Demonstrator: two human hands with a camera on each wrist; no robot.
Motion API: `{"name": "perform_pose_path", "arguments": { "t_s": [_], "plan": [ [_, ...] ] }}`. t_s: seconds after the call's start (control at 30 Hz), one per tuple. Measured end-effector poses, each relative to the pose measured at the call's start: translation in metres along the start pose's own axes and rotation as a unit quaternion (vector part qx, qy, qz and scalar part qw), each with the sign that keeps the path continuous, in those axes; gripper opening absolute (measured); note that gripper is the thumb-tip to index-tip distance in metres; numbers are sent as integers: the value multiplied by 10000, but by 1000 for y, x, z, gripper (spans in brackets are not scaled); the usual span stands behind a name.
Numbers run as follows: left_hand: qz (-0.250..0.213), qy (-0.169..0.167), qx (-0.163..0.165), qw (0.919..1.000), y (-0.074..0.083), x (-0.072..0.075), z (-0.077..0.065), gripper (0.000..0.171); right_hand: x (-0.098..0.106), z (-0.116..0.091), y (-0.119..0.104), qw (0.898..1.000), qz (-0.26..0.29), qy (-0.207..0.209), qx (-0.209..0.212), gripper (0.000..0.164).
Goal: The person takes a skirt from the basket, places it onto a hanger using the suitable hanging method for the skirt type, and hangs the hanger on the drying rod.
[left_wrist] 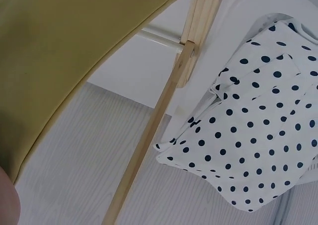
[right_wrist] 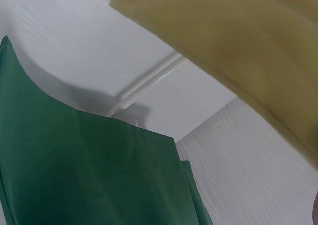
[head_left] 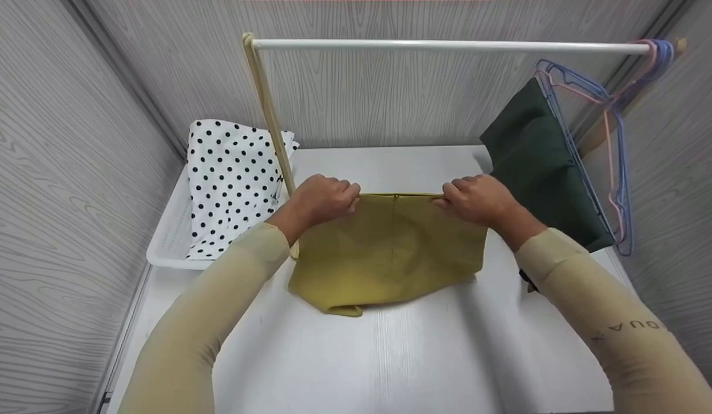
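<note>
A mustard-yellow skirt (head_left: pixel 390 253) hangs between my hands above the white table, its top edge drawn straight and a short vertical seam running down from the middle. My left hand (head_left: pixel 327 198) grips the top edge near its left end, fingers curled over the fabric. At the other end, my right hand (head_left: pixel 476 198) holds the same edge with curled fingers. The lower hem bends, with one corner folded under at the left. In the left wrist view, the yellow fabric (left_wrist: pixel 54 51) fills the upper left. The right wrist view has the yellow fabric (right_wrist: pixel 238 41) at upper right.
A white rail (head_left: pixel 447 45) on wooden legs spans the back. Blue and pink hangers (head_left: pixel 611 103) hang at its right end, with a dark green garment (head_left: pixel 539 167) on one. On the left, a white basket (head_left: pixel 166 250) holds a polka-dot cloth (head_left: pixel 232 184).
</note>
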State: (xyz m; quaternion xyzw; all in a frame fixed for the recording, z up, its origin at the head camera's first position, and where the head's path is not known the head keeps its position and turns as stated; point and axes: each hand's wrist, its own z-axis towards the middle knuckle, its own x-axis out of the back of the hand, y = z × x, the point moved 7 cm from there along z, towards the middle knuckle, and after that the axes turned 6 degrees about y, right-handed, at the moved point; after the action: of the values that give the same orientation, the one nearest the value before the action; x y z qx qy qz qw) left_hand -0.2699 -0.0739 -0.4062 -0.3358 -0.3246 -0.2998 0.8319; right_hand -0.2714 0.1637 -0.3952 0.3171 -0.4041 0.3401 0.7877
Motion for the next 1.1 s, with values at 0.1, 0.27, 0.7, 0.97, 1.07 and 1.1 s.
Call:
{"name": "perform_pose_path", "arguments": {
  "t_s": [0.1,0.27,0.7,0.97,1.07,1.1],
  "plan": [
    [38,-86,8,10000,-1,-1,-2,24,1,-5,3,9999,-97,54,-5,35],
    [45,-38,-8,10000,-2,0,-4,25,1,-9,4,9998,-178,68,-14,36],
    [42,397,-68,9992,-9,3,-13,25,2,-13,10,9998,45,-59,-157,35],
    [9,168,-22,9999,-14,4,-21,21,3,-17,13,9997,170,-132,-102,32],
    [-54,146,1,9999,-16,6,-23,20,6,-18,15,9997,170,-117,-97,29],
    [-91,137,-5,9999,-17,7,-23,19,6,-19,16,9997,168,-105,-113,29]
  ]
}}
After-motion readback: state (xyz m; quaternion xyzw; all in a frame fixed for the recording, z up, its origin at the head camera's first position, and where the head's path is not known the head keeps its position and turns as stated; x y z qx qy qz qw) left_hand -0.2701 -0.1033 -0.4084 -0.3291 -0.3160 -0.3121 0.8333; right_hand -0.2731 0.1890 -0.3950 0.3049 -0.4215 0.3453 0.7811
